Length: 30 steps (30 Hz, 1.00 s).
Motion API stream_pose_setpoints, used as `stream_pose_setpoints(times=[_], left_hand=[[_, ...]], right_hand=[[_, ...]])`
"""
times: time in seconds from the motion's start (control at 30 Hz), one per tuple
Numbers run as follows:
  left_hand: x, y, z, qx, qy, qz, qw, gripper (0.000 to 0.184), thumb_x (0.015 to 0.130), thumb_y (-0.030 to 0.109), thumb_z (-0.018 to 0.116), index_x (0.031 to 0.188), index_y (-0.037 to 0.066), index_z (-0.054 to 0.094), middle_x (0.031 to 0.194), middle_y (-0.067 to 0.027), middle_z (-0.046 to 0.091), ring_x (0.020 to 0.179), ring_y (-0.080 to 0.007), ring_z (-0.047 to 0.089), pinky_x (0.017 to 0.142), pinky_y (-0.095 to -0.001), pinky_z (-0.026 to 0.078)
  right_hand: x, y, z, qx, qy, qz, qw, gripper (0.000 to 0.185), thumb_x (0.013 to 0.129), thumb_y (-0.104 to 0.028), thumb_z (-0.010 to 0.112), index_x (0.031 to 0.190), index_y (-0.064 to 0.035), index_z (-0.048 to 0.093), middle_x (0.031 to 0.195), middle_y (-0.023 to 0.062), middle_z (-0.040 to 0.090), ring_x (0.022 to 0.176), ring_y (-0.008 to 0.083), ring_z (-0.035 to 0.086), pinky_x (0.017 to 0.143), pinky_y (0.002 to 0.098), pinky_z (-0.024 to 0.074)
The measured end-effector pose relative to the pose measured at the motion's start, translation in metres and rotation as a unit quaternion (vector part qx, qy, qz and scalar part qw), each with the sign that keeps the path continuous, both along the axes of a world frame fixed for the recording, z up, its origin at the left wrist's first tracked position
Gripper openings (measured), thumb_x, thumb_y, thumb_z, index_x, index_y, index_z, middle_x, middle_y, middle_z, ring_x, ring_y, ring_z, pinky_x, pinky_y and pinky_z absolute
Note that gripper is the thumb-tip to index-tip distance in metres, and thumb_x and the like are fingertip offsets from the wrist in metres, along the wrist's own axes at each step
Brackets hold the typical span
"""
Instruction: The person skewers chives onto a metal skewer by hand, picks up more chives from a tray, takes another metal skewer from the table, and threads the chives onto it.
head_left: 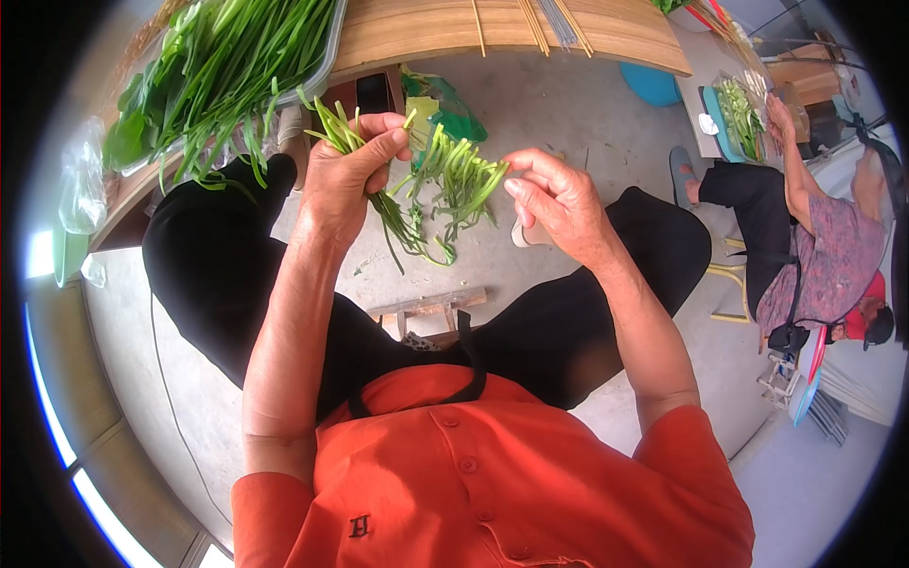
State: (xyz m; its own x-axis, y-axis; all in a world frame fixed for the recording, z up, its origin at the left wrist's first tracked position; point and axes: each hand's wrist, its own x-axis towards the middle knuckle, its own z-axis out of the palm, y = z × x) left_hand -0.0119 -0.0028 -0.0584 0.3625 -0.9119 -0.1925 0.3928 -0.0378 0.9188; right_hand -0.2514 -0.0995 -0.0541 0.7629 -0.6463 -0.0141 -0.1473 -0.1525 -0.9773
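Note:
My left hand [355,166] is closed around a bunch of garlic chives [331,128], whose stems stick out above and below the fist. A short piece of stem shows at its thumb and forefinger. To its right, a row of folded garlic chives [459,175] hangs side by side, apparently threaded on a thin skewer that is mostly hidden. My right hand [559,199] pinches the right end of this row between thumb and fingers. Both hands are raised above the floor, between my knees.
A tray [331,47] heaped with loose chives stands at upper left. Thin sticks [533,26] lie on the wooden table [417,38]. Green plastic [459,118] and a blue round object [650,83] are below it. At right, a seated person [819,237] reaches toward a blue-green tray [720,133] of greens.

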Motion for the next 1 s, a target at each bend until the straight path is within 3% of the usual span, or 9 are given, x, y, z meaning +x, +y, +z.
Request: stream_pose_setpoints(times=[0.03,0.07,0.17,0.23,0.47,0.97,1.0], left_hand=[[0.0013,0.0004,-0.0007,0.001,-0.005,-0.012,1.000,0.014,0.088,0.012,0.069,0.099,0.005,0.065,0.081,-0.0070,0.066,0.071,-0.0072,0.058,0.050,-0.0189,0.033],[0.0015,0.0005,-0.0008,0.001,-0.005,-0.012,1.000,0.014,0.088,0.012,0.069,0.099,0.005,0.065,0.081,-0.0070,0.066,0.071,-0.0072,0.058,0.050,-0.0189,0.033],[-0.0006,0.0001,0.0000,0.009,-0.004,-0.012,1.000,0.015,0.088,0.012,0.070,0.099,0.005,0.065,0.081,-0.0069,0.065,0.068,-0.0066,0.056,0.050,-0.0190,0.033],[-0.0033,-0.0009,0.0014,0.006,0.000,0.003,1.000,0.014,0.086,0.010,0.071,0.097,0.003,0.067,0.074,-0.0038,0.063,0.053,-0.0048,0.040,0.048,-0.0181,0.029],[-0.0006,0.0004,0.0050,0.017,-0.004,-0.015,1.000,0.015,0.085,0.012,0.072,0.097,0.003,0.067,0.074,-0.0039,0.064,0.053,-0.0046,0.040,0.048,-0.0181,0.029],[-0.0037,0.0030,0.0027,0.030,0.000,-0.053,0.998,0.014,0.084,0.014,0.073,0.094,0.006,0.068,0.073,-0.0031,0.064,0.055,-0.0043,0.042,0.049,-0.0190,0.030],[-0.0037,0.0034,0.0010,0.043,0.004,-0.061,0.997,0.012,0.084,0.012,0.073,0.093,0.007,0.067,0.082,-0.0043,0.065,0.065,-0.0064,0.050,0.048,-0.0190,0.031]], right_hand=[[0.0000,-0.0002,-0.0005,0.000,-0.001,0.001,1.000,0.013,0.096,-0.009,0.056,0.106,-0.0024,0.062,0.061,-0.0020,0.052,0.055,0.0034,0.047,0.053,0.0230,0.0419],[0.0003,-0.0001,-0.0004,0.000,-0.001,0.001,1.000,0.013,0.096,-0.009,0.056,0.106,-0.0024,0.062,0.061,-0.0020,0.052,0.055,0.0034,0.047,0.053,0.0230,0.0419],[0.0001,0.0001,0.0009,0.002,-0.002,0.002,1.000,0.013,0.096,-0.009,0.056,0.106,-0.0024,0.062,0.061,-0.0023,0.052,0.055,0.0033,0.047,0.053,0.0227,0.0416],[-0.0002,-0.0001,0.0018,0.002,0.000,0.004,1.000,0.013,0.096,-0.009,0.055,0.106,-0.0028,0.062,0.060,-0.0027,0.052,0.056,0.0032,0.047,0.053,0.0226,0.0414],[-0.0023,-0.0040,0.0009,0.016,-0.008,0.015,1.000,0.013,0.096,-0.007,0.055,0.106,-0.0037,0.062,0.063,-0.0032,0.052,0.057,0.0032,0.048,0.053,0.0224,0.0420],[-0.0031,-0.0066,-0.0016,0.020,-0.019,0.037,0.999,0.014,0.096,-0.007,0.053,0.106,-0.0024,0.062,0.066,-0.0023,0.054,0.058,0.0039,0.050,0.054,0.0224,0.0421],[-0.0025,-0.0065,-0.0012,0.021,-0.012,0.038,0.999,0.014,0.096,-0.007,0.053,0.106,-0.0024,0.062,0.066,-0.0024,0.054,0.058,0.0039,0.050,0.055,0.0224,0.0423]])
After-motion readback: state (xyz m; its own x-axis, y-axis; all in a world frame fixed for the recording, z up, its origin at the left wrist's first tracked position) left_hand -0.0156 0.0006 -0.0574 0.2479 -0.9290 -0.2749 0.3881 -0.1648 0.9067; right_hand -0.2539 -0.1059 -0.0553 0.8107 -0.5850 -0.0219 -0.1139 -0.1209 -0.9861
